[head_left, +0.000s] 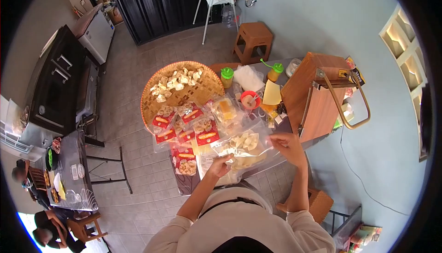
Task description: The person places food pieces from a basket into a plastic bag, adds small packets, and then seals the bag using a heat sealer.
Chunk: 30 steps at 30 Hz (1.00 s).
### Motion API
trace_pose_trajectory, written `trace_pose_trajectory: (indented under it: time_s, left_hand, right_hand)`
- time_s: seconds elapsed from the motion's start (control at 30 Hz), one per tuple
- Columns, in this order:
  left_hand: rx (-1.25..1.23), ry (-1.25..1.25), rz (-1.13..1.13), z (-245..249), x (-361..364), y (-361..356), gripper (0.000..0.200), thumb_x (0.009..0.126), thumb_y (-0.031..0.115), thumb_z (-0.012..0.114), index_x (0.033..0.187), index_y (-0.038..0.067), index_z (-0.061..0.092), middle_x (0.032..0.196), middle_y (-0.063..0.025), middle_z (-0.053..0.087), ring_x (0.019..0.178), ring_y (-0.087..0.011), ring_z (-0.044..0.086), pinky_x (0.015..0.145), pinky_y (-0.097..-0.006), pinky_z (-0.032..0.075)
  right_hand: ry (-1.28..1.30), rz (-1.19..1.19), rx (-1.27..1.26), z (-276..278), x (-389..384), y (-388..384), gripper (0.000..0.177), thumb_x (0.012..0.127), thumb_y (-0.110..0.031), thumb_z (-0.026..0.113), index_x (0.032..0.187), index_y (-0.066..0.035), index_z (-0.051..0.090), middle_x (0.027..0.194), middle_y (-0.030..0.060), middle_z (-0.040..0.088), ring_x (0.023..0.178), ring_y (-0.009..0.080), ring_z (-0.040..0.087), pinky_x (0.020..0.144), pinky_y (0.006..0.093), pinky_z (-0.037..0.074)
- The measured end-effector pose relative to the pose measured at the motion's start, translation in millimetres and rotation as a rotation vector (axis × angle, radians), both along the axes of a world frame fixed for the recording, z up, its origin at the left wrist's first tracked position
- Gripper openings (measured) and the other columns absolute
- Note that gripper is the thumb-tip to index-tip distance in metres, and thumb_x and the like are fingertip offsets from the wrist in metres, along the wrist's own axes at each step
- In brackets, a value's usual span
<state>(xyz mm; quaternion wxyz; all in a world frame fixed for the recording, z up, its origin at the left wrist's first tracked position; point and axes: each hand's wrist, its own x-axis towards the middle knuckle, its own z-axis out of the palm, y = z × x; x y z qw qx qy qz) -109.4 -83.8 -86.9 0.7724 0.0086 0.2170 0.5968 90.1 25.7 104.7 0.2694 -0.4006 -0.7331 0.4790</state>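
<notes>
A clear plastic bag with pale, chip-like pieces in it lies at the table's near edge, in front of my body. On its left side, my left hand is closed with the thumb against the plastic. My right hand pinches the bag's right edge between thumb and fingers. Just left of the bag are several filled packets with red labels, one packet close to my left hand. Behind them, a round woven tray holds more pale pieces along its far side.
Past the bag stand a red bowl and two green-capped bottles, one bottle beside a large wooden box with a metal handle. Beyond the table is a brown stool. People sit by another table at far left.
</notes>
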Motion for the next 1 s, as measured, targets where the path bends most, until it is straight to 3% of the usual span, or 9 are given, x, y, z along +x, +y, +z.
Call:
trace_pose_trajectory:
  time_s: [0.1,0.23,0.3,0.43,0.67,0.73,0.8,0.9,1.0]
  left_hand:
    - [0.010,0.097,-0.013,-1,12,-1,0.054,0.074,0.023,0.062,0.119,0.004,0.040,0.114,-0.0111,0.050,0.106,-0.0266,0.048,0.089,-0.0431,0.039]
    - [0.021,0.056,-0.022,-23,26,-4,0.060,0.074,0.031,0.061,0.124,0.008,0.037,0.120,-0.0099,0.047,0.110,-0.0276,0.045,0.091,-0.0461,0.037]
    - [0.060,-0.024,0.031,-18,30,-4,0.056,0.075,0.028,0.060,0.123,0.007,0.038,0.118,-0.0103,0.048,0.108,-0.0269,0.047,0.091,-0.0448,0.037]
    - [0.093,-0.113,0.225,-22,28,-2,0.058,0.076,0.030,0.058,0.125,0.008,0.036,0.121,-0.0112,0.046,0.109,-0.0276,0.046,0.092,-0.0448,0.037]
    - [0.072,0.041,0.453,-6,28,6,0.066,0.074,0.038,0.059,0.126,0.007,0.033,0.124,-0.0118,0.043,0.112,-0.0288,0.044,0.092,-0.0456,0.037]
    - [0.251,0.078,0.495,-3,32,10,0.063,0.080,0.040,0.052,0.128,0.006,0.029,0.125,-0.0129,0.041,0.111,-0.0294,0.044,0.090,-0.0442,0.039]
    - [0.277,0.094,0.508,-5,35,13,0.063,0.081,0.040,0.051,0.128,0.006,0.028,0.125,-0.0133,0.041,0.111,-0.0292,0.044,0.091,-0.0437,0.039]
    - [0.221,0.046,0.540,-7,37,13,0.065,0.080,0.041,0.051,0.128,0.005,0.028,0.126,-0.0132,0.041,0.112,-0.0293,0.043,0.092,-0.0435,0.037]
    - [0.144,0.104,0.566,4,42,9,0.066,0.079,0.041,0.052,0.129,0.005,0.028,0.126,-0.0132,0.040,0.113,-0.0293,0.043,0.093,-0.0439,0.036]
  right_hand:
    - [-0.054,0.123,-0.121,-4,13,10,0.015,0.078,-0.002,0.057,0.091,0.002,0.062,0.081,0.0029,0.061,0.069,0.0057,0.055,0.062,0.0199,0.045]
    - [-0.045,0.157,-0.053,-15,29,15,0.017,0.079,-0.005,0.056,0.095,0.000,0.061,0.079,0.0019,0.060,0.066,0.0065,0.055,0.060,0.0211,0.046]
    - [0.274,0.002,-0.281,-19,37,19,0.024,0.077,-0.006,0.057,0.100,-0.001,0.058,0.079,0.0062,0.062,0.065,0.0106,0.059,0.056,0.0216,0.047]
    - [0.274,-0.252,-0.267,-87,67,66,0.028,0.077,-0.011,0.059,0.105,-0.005,0.055,0.080,0.0058,0.061,0.068,0.0113,0.059,0.057,0.0217,0.046]
    - [-0.260,-0.234,0.106,-261,93,133,0.036,0.073,-0.021,0.060,0.105,-0.005,0.054,0.092,0.0127,0.061,0.079,0.0251,0.059,0.067,0.0338,0.048]
    - [-0.361,-0.163,0.189,-265,86,143,0.037,0.072,-0.023,0.060,0.104,-0.005,0.054,0.093,0.0145,0.060,0.080,0.0290,0.059,0.069,0.0372,0.048]
    - [-0.748,-0.241,-0.012,-270,67,149,0.038,0.070,-0.029,0.062,0.099,-0.004,0.056,0.094,0.0162,0.058,0.082,0.0324,0.058,0.072,0.0396,0.047]
    - [-0.747,-0.523,0.286,-272,42,141,0.042,0.068,-0.029,0.066,0.098,-0.004,0.052,0.096,0.0153,0.057,0.084,0.0325,0.057,0.071,0.0401,0.046]
    - [-0.731,-0.644,0.326,-277,33,139,0.048,0.064,-0.030,0.069,0.100,-0.005,0.048,0.097,0.0146,0.055,0.085,0.0332,0.056,0.071,0.0405,0.046]
